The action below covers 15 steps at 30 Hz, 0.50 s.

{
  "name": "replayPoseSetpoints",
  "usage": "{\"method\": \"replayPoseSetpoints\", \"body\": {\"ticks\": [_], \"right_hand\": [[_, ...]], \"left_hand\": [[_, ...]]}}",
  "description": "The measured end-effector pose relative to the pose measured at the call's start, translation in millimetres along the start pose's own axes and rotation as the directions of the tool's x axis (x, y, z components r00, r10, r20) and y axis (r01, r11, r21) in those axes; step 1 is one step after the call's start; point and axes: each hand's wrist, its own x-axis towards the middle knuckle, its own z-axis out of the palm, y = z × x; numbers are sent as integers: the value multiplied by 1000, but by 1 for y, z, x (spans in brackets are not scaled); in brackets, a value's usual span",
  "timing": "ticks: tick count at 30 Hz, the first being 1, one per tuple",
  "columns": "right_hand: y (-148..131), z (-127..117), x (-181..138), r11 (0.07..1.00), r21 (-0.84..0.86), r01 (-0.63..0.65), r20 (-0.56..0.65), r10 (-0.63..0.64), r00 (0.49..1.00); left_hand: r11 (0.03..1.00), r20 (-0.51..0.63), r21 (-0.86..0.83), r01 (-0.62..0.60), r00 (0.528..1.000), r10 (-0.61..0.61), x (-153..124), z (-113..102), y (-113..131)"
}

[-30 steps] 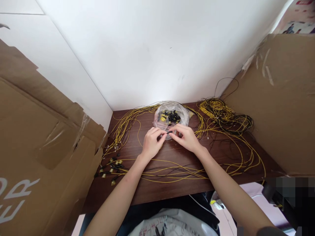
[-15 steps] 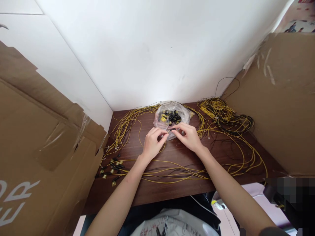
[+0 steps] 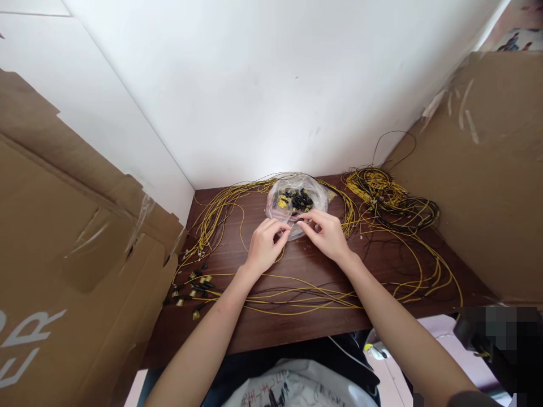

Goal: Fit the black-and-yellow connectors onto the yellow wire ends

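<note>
Through the head camera, I have the left hand pinched on a yellow wire and the right hand on a small black connector, over the plastic bag on the bench.

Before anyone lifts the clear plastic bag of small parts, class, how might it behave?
The clear plastic bag would probably sag, since its sides look thin and crinkled. The black and yellow parts inside would likely slide together, as they lie loosely heaped.
</note>
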Motion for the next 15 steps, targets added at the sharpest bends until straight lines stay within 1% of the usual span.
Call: {"method": "replayPoseSetpoints", "body": {"ticks": [4, 15], "right_hand": [[2, 0, 0, 999, -9, -40, -63, 40, 997], [3, -1, 2, 992, 4, -129, -162, 128, 978]], "left_hand": [[1000, 12, -14, -8, 1000, 8, 0, 0, 1], [1000, 33, -18, -15, 999, 16, 0, -1, 2]]}}
